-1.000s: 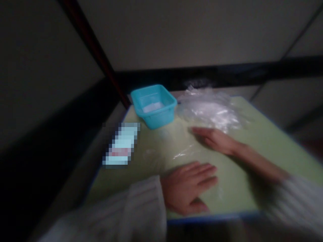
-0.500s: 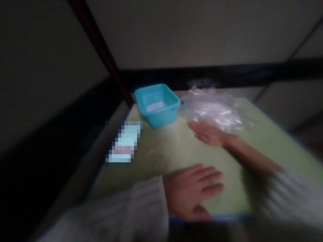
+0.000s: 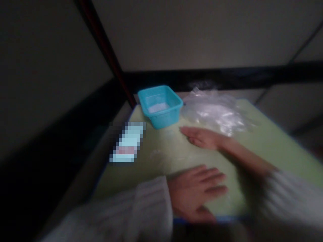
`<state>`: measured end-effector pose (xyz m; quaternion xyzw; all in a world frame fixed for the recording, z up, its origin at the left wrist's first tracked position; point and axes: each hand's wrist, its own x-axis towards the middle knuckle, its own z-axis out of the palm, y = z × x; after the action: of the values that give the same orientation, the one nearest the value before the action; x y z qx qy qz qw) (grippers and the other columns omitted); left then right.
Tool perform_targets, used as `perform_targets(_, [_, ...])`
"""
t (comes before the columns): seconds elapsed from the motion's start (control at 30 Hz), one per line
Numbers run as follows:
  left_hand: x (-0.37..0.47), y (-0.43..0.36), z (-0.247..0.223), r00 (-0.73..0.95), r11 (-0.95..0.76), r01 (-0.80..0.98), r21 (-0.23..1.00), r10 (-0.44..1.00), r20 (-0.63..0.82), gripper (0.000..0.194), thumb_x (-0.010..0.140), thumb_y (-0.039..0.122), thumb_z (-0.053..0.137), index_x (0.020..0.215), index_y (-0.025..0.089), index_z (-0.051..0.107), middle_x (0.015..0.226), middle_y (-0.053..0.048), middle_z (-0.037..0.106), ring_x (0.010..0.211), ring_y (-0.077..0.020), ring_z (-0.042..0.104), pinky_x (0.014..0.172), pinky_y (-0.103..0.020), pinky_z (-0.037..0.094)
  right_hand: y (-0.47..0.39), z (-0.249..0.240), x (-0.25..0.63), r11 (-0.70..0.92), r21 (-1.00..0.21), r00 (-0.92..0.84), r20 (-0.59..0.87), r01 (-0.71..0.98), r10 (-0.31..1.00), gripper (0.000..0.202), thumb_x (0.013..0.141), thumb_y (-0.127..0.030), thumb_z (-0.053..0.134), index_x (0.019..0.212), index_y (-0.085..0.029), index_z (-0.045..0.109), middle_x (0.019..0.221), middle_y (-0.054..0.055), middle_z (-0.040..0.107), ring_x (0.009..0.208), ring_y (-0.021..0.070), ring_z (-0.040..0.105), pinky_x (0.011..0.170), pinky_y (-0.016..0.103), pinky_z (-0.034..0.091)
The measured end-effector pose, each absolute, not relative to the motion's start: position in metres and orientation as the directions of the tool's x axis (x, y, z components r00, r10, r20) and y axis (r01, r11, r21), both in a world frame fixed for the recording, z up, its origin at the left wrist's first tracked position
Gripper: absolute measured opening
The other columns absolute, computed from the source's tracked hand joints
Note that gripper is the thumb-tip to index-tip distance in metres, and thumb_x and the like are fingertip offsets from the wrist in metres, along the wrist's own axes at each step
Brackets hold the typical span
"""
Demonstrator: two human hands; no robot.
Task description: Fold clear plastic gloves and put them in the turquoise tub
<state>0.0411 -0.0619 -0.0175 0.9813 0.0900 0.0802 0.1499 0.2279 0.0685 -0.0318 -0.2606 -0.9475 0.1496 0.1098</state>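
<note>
My left hand [image 3: 195,193] lies palm down near the front edge of the yellow-green table [image 3: 267,141], fingers spread and pointing right, holding nothing. Farther back, my right hand [image 3: 202,137] rests on the tabletop with its fingers stretched out to the left and nothing held. Just behind the right hand is a heap of clear plastic bags [image 3: 217,112]. A turquoise basket [image 3: 166,117] stands left of the bags, with something white [image 3: 157,107] inside. Faint, see-through shapes show on the tabletop between the hands and the basket, too blurred to make out.
A blurred-out phone-like screen [image 3: 128,143] lies at the table's left edge. Pale panels with a dark band rise behind the table, and a dark red post [image 3: 106,50] stands at the back left corner.
My right hand has moved left and slightly nearer, away from the bags. My left hand stays spread in about the same place on the table. The view has shifted slightly.
</note>
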Motion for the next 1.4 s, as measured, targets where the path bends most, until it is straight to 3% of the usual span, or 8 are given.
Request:
perform_targets(0.17, [0.040, -0.049, -0.014, 0.969, -0.942, 0.147, 0.302, 0.198, 0.146, 0.063, 0.091, 0.050, 0.037, 0.140, 0.010, 0.034, 0.152, -0.013, 0.026, 0.141, -0.0250, 0.021, 0.116, -0.039, 0.017, 0.081, -0.047, 0.231, 0.847, -0.321, -0.857, 0.163, 0.423, 0.489, 0.053, 0.096, -0.028, 0.032, 0.147, -0.018, 0.024, 0.151, 0.008, 0.027, 0.139, 0.0214, 0.023, 0.114, 0.046, 0.022])
perform_targets(0.27, [0.035, -0.029, -0.014, 0.924, -0.907, 0.300, 0.295, 0.354, 0.148, 0.060, 0.094, 0.042, 0.031, 0.139, 0.004, 0.033, 0.151, -0.017, 0.026, 0.141, -0.0237, 0.020, 0.116, -0.038, 0.016, 0.086, -0.053, 0.237, 0.866, -0.304, -0.870, 0.177, 0.397, 0.461, 0.053, 0.097, -0.032, 0.030, 0.148, -0.018, 0.021, 0.152, 0.009, 0.026, 0.140, 0.0216, 0.021, 0.114, 0.048, 0.021])
perform_targets(0.37, [0.027, -0.010, -0.019, 0.863, -0.858, 0.430, 0.280, 0.482, 0.150, 0.061, 0.092, 0.041, 0.036, 0.141, 0.006, 0.028, 0.152, -0.016, 0.023, 0.143, -0.0228, 0.015, 0.116, -0.040, 0.015, 0.091, -0.058, 0.240, 0.881, -0.296, -0.886, 0.175, 0.369, 0.430, 0.059, 0.095, -0.042, 0.034, 0.148, -0.018, 0.020, 0.152, 0.010, 0.025, 0.140, 0.0221, 0.022, 0.113, 0.046, 0.022])
perform_targets(0.53, [0.022, -0.005, -0.029, 0.896, -0.888, 0.390, 0.242, 0.427, 0.120, 0.068, 0.089, 0.049, 0.044, 0.142, 0.010, 0.029, 0.154, -0.017, 0.015, 0.143, -0.0268, 0.008, 0.115, -0.044, 0.014, 0.094, -0.060, 0.240, 0.876, -0.284, -0.878, 0.173, 0.389, 0.446, 0.059, 0.096, -0.041, 0.033, 0.149, -0.020, 0.016, 0.153, 0.008, 0.023, 0.141, 0.0220, 0.018, 0.114, 0.047, 0.020])
perform_targets(0.67, [0.024, -0.013, -0.029, 0.908, -0.891, 0.369, 0.264, 0.406, 0.101, 0.070, 0.087, 0.056, 0.043, 0.142, 0.014, 0.030, 0.153, -0.015, 0.021, 0.142, -0.0290, 0.014, 0.114, -0.048, 0.014, 0.090, -0.053, 0.239, 0.846, -0.291, -0.854, 0.146, 0.446, 0.500, 0.053, 0.097, -0.031, 0.029, 0.148, -0.022, 0.017, 0.153, 0.005, 0.024, 0.141, 0.0215, 0.018, 0.114, 0.048, 0.019])
perform_targets(1.0, [0.030, -0.033, -0.027, 0.935, -0.906, 0.282, 0.316, 0.334, 0.121, 0.073, 0.086, 0.061, 0.040, 0.141, 0.014, 0.033, 0.152, -0.016, 0.023, 0.141, -0.0333, 0.015, 0.114, -0.048, 0.015, 0.087, -0.050, 0.239, 0.843, -0.263, -0.842, 0.154, 0.469, 0.517, 0.054, 0.097, -0.029, 0.031, 0.148, -0.022, 0.019, 0.152, 0.004, 0.027, 0.140, 0.0219, 0.021, 0.114, 0.049, 0.020])
perform_targets(1.27, [0.038, -0.059, -0.021, 0.962, -0.930, 0.204, 0.307, 0.248, 0.112, 0.069, 0.087, 0.056, 0.042, 0.141, 0.013, 0.033, 0.152, -0.013, 0.025, 0.141, -0.0325, 0.016, 0.115, -0.048, 0.016, 0.087, -0.048, 0.240, 0.840, -0.275, -0.844, 0.141, 0.468, 0.517, 0.053, 0.097, -0.031, 0.031, 0.148, -0.023, 0.020, 0.152, 0.002, 0.027, 0.140, 0.0208, 0.021, 0.115, 0.047, 0.019])
perform_targets(1.4, [0.042, -0.065, -0.018, 0.969, -0.940, 0.104, 0.326, 0.170, 0.180, 0.063, 0.090, 0.052, 0.039, 0.139, 0.012, 0.037, 0.149, -0.011, 0.032, 0.140, -0.0264, 0.023, 0.116, -0.042, 0.019, 0.089, -0.051, 0.241, 0.836, -0.290, -0.841, 0.147, 0.466, 0.520, 0.052, 0.098, -0.033, 0.030, 0.148, -0.023, 0.020, 0.152, 0.003, 0.027, 0.140, 0.0213, 0.021, 0.115, 0.047, 0.018])
